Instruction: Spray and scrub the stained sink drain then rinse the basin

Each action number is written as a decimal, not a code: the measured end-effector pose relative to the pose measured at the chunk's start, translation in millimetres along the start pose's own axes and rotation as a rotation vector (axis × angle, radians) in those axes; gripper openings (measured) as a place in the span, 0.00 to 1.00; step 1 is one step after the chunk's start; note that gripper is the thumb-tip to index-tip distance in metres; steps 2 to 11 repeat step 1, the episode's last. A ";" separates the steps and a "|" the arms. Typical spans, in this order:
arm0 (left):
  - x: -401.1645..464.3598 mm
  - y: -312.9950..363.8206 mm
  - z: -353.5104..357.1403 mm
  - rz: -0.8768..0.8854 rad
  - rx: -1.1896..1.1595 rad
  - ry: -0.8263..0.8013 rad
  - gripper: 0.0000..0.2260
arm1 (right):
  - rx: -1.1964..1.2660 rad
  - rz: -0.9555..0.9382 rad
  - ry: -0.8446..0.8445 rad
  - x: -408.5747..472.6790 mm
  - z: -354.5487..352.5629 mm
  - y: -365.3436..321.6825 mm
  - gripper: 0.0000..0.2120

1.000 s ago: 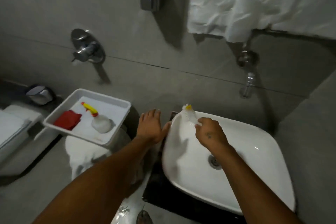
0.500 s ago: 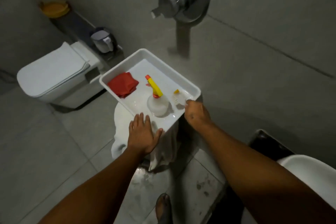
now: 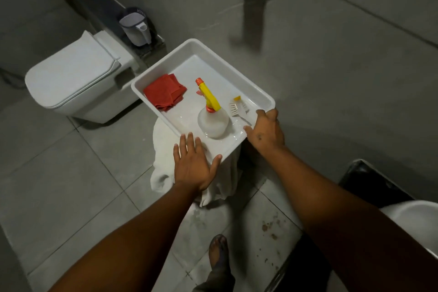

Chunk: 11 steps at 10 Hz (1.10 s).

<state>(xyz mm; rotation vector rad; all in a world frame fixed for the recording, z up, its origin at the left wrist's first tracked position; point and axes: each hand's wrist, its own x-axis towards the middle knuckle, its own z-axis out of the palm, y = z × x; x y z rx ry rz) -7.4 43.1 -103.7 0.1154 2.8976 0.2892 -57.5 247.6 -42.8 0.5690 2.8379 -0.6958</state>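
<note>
While a bare foot (image 3: 219,251) stands on the stained floor tiles at the bottom of the view, the edge of the white sink basin (image 3: 417,220) shows at the lower right, well apart from both hands. Farther out, the left hand (image 3: 193,163) lies flat with fingers spread wide at the near corner of the white tray (image 3: 166,66), holding nothing. The right hand (image 3: 266,131) rests on the tray's right edge, fingers loosely curled at the handle of the white scrub brush (image 3: 238,108); whether they grip it cannot be told. Just left of the brush stands the spray bottle (image 3: 212,121) with its yellow trigger head, and beyond it lies a folded red cloth (image 3: 164,92). Past the tray sits a closed white toilet (image 3: 73,78).
</note>
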 end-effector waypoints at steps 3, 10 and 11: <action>-15.7 17.2 -15.6 0.064 -0.016 0.053 0.40 | 0.086 0.016 0.061 -20.9 -36.0 17.9 0.24; -15.7 17.2 -15.6 0.064 -0.016 0.053 0.40 | 0.086 0.016 0.061 -20.9 -36.0 17.9 0.24; -15.7 17.2 -15.6 0.064 -0.016 0.053 0.40 | 0.086 0.016 0.061 -20.9 -36.0 17.9 0.24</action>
